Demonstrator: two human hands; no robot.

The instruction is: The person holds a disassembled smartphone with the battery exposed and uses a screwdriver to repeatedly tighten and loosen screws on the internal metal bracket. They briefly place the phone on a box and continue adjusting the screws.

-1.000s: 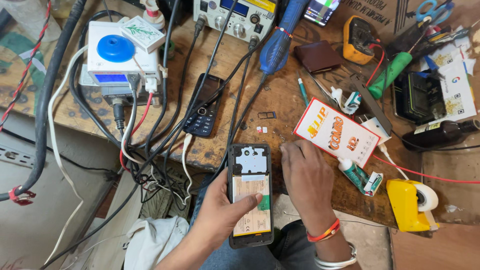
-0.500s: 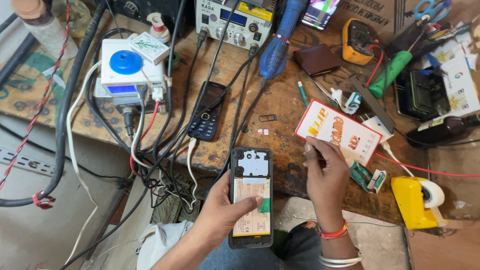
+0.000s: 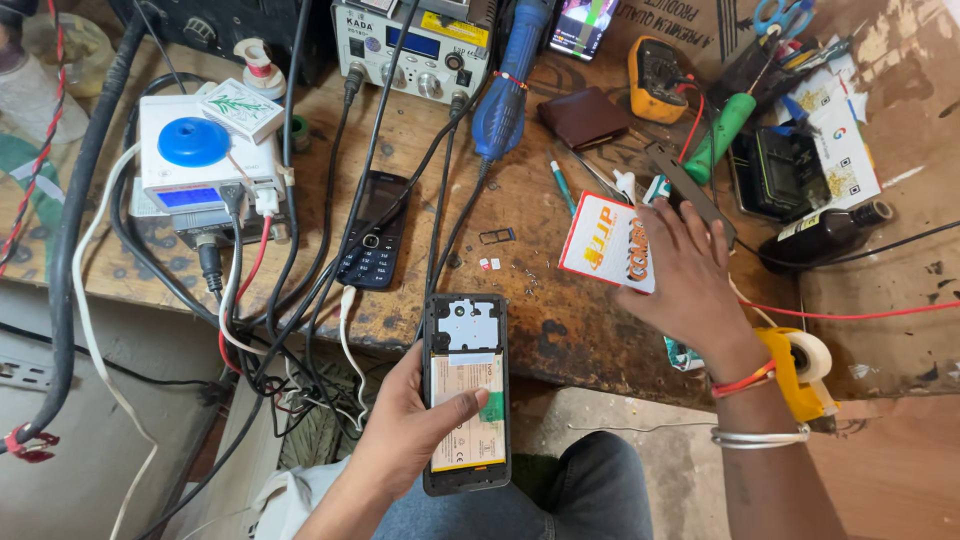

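My left hand (image 3: 415,432) grips an opened smartphone (image 3: 466,392) with its back cover off, the tan battery and a silver shield showing. It hangs just in front of the wooden workbench (image 3: 560,320) edge, over my lap. My right hand (image 3: 690,275) reaches across the bench with fingers spread, palm down, resting partly on a small red, white and orange box (image 3: 605,240). Its fingertips lie beside a dark flat metal tool (image 3: 688,188). Nothing is gripped in it.
A black keypad phone (image 3: 373,230) lies among cables at the left. A SIM tray (image 3: 497,236) and tiny chips sit mid-bench. Behind stand a white meter with a blue knob (image 3: 195,160), a power supply (image 3: 415,45), a blue soldering handle (image 3: 503,95), a brown wallet (image 3: 583,117) and a yellow tape dispenser (image 3: 800,370).
My right hand left the phone's side and moved right and away over the bench, onto the red and white box. The left hand keeps the opened phone.
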